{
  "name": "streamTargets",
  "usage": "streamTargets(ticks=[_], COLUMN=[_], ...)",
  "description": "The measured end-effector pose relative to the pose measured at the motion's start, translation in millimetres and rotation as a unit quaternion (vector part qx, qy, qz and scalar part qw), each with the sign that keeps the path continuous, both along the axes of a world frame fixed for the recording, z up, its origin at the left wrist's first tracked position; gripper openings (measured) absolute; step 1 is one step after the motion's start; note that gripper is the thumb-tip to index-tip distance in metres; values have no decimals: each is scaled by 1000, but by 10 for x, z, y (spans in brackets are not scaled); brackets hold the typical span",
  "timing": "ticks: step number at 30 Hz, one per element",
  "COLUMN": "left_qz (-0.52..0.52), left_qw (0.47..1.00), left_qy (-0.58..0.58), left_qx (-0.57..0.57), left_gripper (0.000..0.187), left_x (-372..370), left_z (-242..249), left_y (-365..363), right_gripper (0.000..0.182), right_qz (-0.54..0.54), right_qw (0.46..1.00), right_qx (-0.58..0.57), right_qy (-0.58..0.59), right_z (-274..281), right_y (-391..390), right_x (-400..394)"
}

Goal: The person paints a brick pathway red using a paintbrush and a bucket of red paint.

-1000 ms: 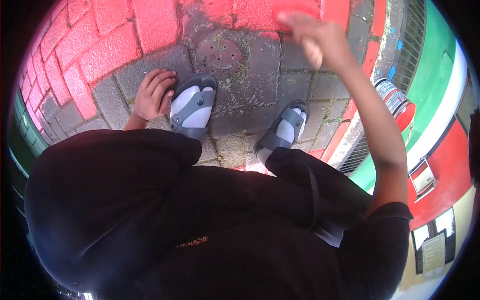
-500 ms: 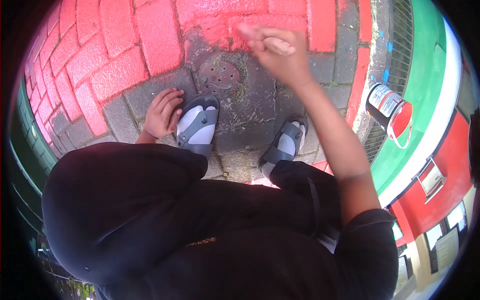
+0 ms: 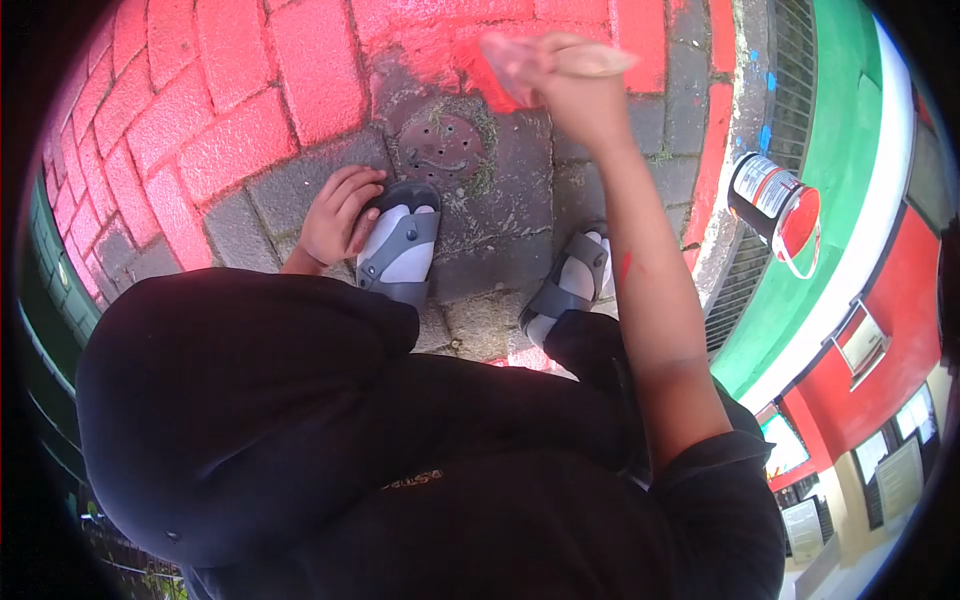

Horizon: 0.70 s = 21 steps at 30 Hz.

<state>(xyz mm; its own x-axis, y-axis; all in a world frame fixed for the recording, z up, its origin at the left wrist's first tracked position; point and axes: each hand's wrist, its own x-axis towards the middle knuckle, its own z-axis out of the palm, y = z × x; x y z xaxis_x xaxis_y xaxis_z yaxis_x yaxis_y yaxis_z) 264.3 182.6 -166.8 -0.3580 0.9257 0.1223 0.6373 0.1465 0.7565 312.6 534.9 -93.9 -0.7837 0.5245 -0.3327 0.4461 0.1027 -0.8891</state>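
Observation:
My right hand (image 3: pixel 580 95) grips a paintbrush (image 3: pixel 605 62) by its pale wooden handle. The blurred bristle end lies at the edge of wet red paint on the paving bricks (image 3: pixel 310 60). Below it is bare grey paving around a round, perforated reddish drain cover (image 3: pixel 440 145). Beside my left sandal (image 3: pixel 402 245), my left hand (image 3: pixel 338 215) hangs with its fingers stretched out and holds nothing. A streak of red paint marks my right forearm.
A paint can (image 3: pixel 768 198) with red paint and a white handle stands right of me, by a metal drain grate (image 3: pixel 790 110). Beyond it runs a green painted strip (image 3: pixel 840 130). My right sandal (image 3: pixel 572 280) rests on unpainted paving.
My right hand has turned, so the brush handle now points right. The brush end has shifted slightly right, and red now covers some paving near it. My left hand stays almost in place.

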Motion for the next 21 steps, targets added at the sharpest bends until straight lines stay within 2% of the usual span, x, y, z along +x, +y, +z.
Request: streamTargets(ticks=[2, 3, 4, 5, 6, 7, 8, 9, 11, 12, 14, 16, 17, 18, 19, 20, 21], left_qz=[2, 4, 7, 6, 2, 0, -1, -2, -4, -3, -3, -1, 4, 12, 12, 5, -4], left_qw=[1000, 1000, 1000, 1000, 1000, 1000, 1000, 1000, 1000, 1000, 1000, 1000, 1000, 1000, 999, 1000, 1000], left_qy=[4, 8, 9, 14, 18, 18, 15, 12, 10, 6, 8, 9, 15, 23, 24, 14, 5], left_qx=[5, 7, 6, 2, -2, -1, -3, -3, -1, -2, 2, 5, 12, 18, 18, 10, 2], left_gripper=[28, 29, 29, 29, 29, 29, 30, 30, 30, 30, 29, 29, 30, 31, 31, 30, 29], left_x=[2, 3, 2, 2, 5, 9, 11, 7, 0, 12, 8, 16, 11, 7, 7, 11, 10], left_z=[-7, -5, -4, -5, 0, 4, 0, -9, -14, -14, -16, -18, 4, 15, 6, -7, -15], left_y=[-7, -14, -21, -25, -34, -44, -46, -34, -19, -32, -50, -26, -15, -10, -18, -38, -55], right_gripper=[24, 20, 5, 5, 3, 11, 17, 15, 12, 12, 12, 12, 14, 17, 21, 24, 24], right_qz=[5, -75, -124, -123, -90, -57, 17, 39, 140, 138, 47, -49, -77, -79, -156, -207, -213], right_qw=[970, 964, 950, 950, 937, 918, 939, 962, 976, 976, 994, 996, 996, 995, 985, 969, 964], right_qx=[244, 234, 279, 277, 333, 389, 343, 271, 152, 154, -40, -30, -42, 49, 64, 128, 157], right_qy=[7, -103, -71, -71, -60, -48, -14, -12, 72, 71, 95, 67, -11, -29, -31, -32, 26], right_z=[-173, -399, -407, -355, -242, -184, -322, -56, -79, -109, -216, -224, -311, -419, -412, -450, -371], right_y=[385, 731, 872, 754, 526, 303, 89, -322, -679, -706, -653, -163, 250, 694, 1032, 1383, 1595], right_x=[107, 252, 342, 304, 240, 154, 96, -36, -246, -259, -266, -10, 170, 414, 621, 810, 908])
